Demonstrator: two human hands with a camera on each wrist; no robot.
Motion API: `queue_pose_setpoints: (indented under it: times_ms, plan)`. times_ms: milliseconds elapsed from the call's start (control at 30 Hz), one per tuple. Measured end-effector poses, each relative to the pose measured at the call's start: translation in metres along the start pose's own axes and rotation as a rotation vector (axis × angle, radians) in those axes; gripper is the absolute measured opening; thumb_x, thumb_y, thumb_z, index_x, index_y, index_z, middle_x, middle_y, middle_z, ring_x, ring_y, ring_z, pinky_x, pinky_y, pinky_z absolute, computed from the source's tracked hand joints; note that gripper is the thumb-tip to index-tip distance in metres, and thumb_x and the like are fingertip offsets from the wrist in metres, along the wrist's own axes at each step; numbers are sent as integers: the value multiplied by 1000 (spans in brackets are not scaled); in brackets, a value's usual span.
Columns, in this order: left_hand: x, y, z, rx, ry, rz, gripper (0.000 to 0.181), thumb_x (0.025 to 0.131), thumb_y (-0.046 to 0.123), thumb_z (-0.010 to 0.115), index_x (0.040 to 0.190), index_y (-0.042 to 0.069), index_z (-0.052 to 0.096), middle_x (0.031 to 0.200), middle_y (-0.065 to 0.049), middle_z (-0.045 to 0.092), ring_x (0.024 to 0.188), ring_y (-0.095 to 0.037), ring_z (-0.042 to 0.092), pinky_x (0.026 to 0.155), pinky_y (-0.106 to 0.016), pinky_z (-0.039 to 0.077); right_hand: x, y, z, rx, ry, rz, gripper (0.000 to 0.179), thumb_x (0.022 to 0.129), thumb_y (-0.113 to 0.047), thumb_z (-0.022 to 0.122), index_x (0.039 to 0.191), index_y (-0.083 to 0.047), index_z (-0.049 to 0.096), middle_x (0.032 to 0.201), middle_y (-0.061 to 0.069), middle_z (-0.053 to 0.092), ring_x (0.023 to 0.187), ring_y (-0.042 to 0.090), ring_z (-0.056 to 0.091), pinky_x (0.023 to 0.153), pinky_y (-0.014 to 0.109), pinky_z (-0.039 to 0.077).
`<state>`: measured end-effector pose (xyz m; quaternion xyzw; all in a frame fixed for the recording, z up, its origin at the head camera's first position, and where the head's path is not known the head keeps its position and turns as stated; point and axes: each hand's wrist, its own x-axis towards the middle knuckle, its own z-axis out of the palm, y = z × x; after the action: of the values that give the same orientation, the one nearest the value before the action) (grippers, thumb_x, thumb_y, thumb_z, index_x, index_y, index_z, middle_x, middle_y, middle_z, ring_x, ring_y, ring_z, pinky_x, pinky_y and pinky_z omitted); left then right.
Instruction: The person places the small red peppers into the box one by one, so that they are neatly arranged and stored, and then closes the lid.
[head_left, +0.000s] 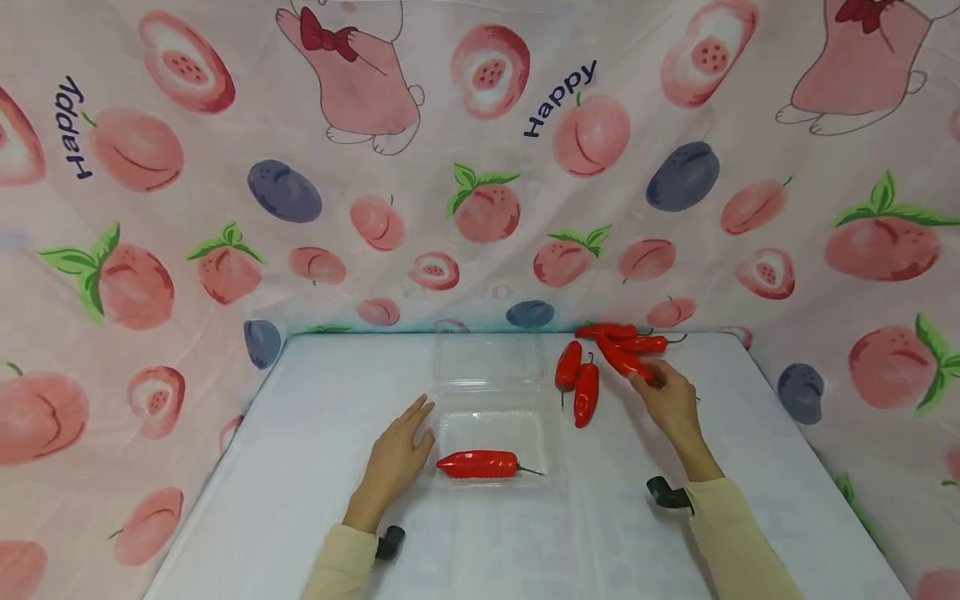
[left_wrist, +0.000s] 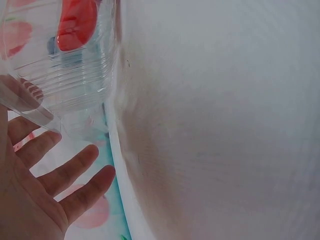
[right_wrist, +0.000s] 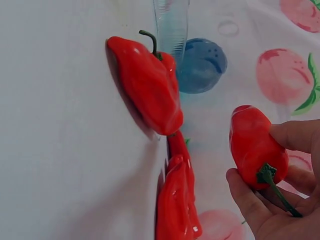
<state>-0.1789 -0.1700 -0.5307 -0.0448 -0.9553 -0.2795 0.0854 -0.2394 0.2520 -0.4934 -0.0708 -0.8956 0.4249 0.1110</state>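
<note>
A clear plastic box [head_left: 491, 425] stands unfolded on the table, with one red chili pepper [head_left: 477, 464] lying across its front. At the box's left side, my left hand [head_left: 396, 454] has its fingers spread; in the left wrist view the fingers [left_wrist: 75, 172] reach along the clear wall and hold nothing. Over to the right, my right hand [head_left: 670, 400] grips another red chili pepper [right_wrist: 255, 142] near its green stem, between thumb and fingers. In the right wrist view this pepper hangs apart from the loose peppers [right_wrist: 145, 82].
Two red peppers [head_left: 587, 393] lie to the right of the box. More peppers [head_left: 648, 343] lie behind the right hand, near the table's back edge. The box's clear lid [head_left: 487, 360] lies folded back. A fruit-patterned cloth [head_left: 420, 83] hangs behind the white table [head_left: 300, 417].
</note>
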Motion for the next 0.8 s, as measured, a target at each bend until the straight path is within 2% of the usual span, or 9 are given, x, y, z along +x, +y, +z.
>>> queue_pose_setpoints:
  times_ms: [200,567,800]
  plan:
    - [0,-1,0,3,8,11,46,94,21,59,140,16,56,152,0,48,129,-33,56,100,-55,51,-4,-7,-1,20,11,-26,44,97,-26,61,134,-4,56,127,25,63,107,38,62,92,53,56]
    - [1,-1,0,-3,-6,7,46,94,20,58,140,18,56,153,3,47,132,-31,55,102,-53,49,-11,-21,-3,58,38,-123,42,96,-26,63,131,-3,59,125,26,64,107,41,64,90,55,56]
    - [0,-1,-1,-4,14,26,46,94,20,59,139,16,57,152,0,48,130,-32,55,101,-55,50,-16,-31,-5,76,43,-158,43,96,-26,63,130,-1,59,123,26,65,106,41,65,89,53,56]
